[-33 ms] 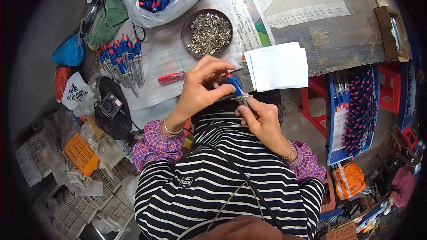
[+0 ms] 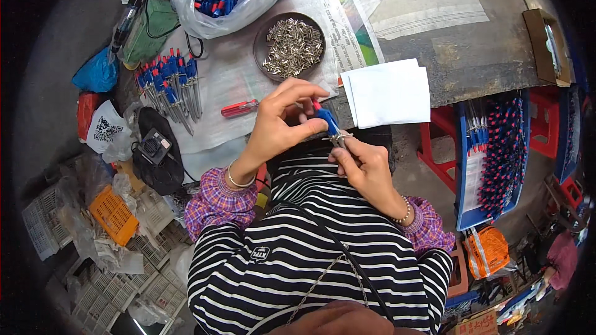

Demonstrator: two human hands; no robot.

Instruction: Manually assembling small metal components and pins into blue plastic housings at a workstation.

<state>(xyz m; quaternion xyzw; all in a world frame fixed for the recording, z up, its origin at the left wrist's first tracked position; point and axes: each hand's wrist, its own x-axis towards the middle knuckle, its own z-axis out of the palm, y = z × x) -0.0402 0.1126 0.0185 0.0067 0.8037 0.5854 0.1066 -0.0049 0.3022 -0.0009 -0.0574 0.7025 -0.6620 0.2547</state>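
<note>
My left hand pinches the blue plastic top of a blue-and-red piece with metal legs, which looks like a drawing compass. Its red tip points up by my left fingers, and a thin metal bar crosses it lower down. My right hand grips the metal legs, whose ends are hidden by the fingers. Both hands are closed on this one piece, above my lap. Beyond them stands a dark round bowl of small silvery metal pins. A red-handled screwdriver lies to the left of my left hand.
Similar blue-and-red pieces lie piled at the left. A clear plastic bag holds blue and red parts. White paper sheets lie right of my hands. A blue tray of such pieces stands at the right, by red stools.
</note>
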